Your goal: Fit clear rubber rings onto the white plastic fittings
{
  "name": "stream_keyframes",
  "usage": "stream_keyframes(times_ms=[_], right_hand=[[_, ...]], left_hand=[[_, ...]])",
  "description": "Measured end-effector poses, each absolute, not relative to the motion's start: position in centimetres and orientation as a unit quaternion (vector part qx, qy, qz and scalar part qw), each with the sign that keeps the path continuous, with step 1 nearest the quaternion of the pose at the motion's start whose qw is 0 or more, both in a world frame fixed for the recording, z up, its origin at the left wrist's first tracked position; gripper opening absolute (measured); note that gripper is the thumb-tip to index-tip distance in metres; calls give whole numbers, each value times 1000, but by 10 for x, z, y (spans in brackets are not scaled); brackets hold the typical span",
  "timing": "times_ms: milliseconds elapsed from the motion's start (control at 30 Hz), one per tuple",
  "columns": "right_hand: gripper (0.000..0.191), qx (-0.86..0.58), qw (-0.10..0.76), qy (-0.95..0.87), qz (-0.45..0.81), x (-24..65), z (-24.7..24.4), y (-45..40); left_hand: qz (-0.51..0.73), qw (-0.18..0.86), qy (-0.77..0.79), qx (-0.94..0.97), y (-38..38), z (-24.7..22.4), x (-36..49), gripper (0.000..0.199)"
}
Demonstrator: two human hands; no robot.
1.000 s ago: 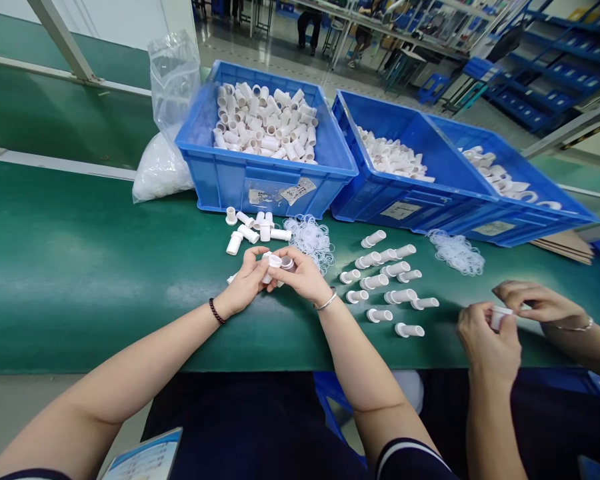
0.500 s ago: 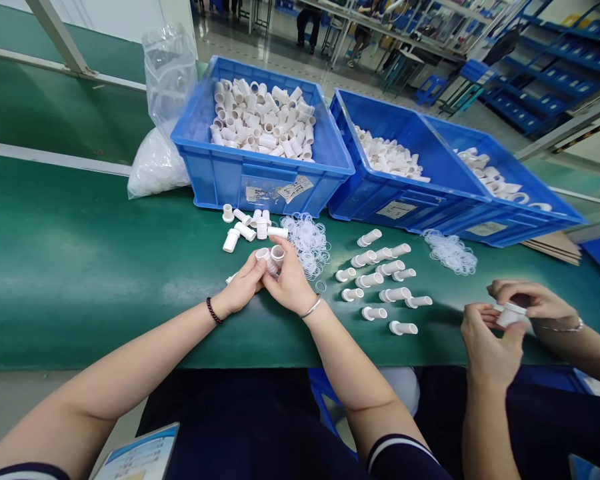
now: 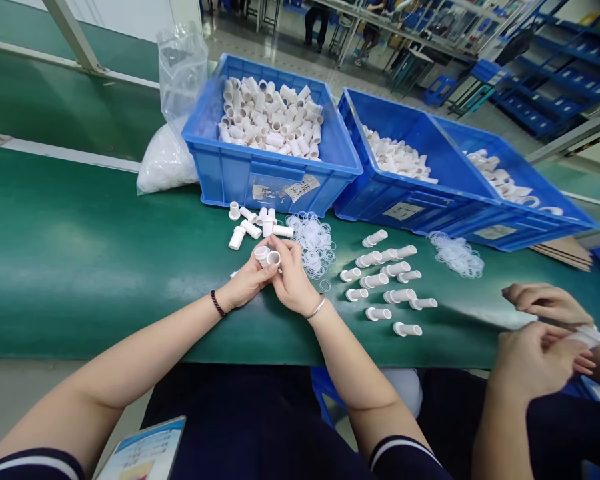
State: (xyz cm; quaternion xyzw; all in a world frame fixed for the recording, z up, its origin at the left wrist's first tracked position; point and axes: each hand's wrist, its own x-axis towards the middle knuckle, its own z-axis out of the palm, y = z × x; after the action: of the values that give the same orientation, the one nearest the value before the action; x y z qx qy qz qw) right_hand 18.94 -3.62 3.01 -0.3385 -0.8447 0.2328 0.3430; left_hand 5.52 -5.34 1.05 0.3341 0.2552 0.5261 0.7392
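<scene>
- Two small white plastic tubes are pinched above the green table by the left hand and right hand, both closed.
- They look light, hard and smooth (maybe slippery), so the sides are best gripped.

1. The left hand and right hand close around two small white tubes; only the open ends show, the bodies are hidden behind the fingers.
2. Whether a clear ring sits on either tube is too small to tell.
3. The labels on the blue bin are too blurred to read.
4. A co-worker's hands at the lower right hold something pale, probably a tube, smeared by motion.
5. The booklet at the bottom is cut off by the edge.
6. The far right bin hides most of its contents behind its wall.
</scene>
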Motion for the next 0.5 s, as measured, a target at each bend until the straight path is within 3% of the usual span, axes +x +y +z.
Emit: stream_keyframes(times_ms=[200,333,500], right_hand=[[44,-378,391,-781,309,186,21,-37],[28,-376,389,-769,340,183,28,-36],[44,-407,414,-702,414,199,46,-30]], left_hand=[[552,735,254,300,-55,13,53,94],[556,735,242,303,-55,14,54,88],[556,714,229,358,-52,10,54,82]])
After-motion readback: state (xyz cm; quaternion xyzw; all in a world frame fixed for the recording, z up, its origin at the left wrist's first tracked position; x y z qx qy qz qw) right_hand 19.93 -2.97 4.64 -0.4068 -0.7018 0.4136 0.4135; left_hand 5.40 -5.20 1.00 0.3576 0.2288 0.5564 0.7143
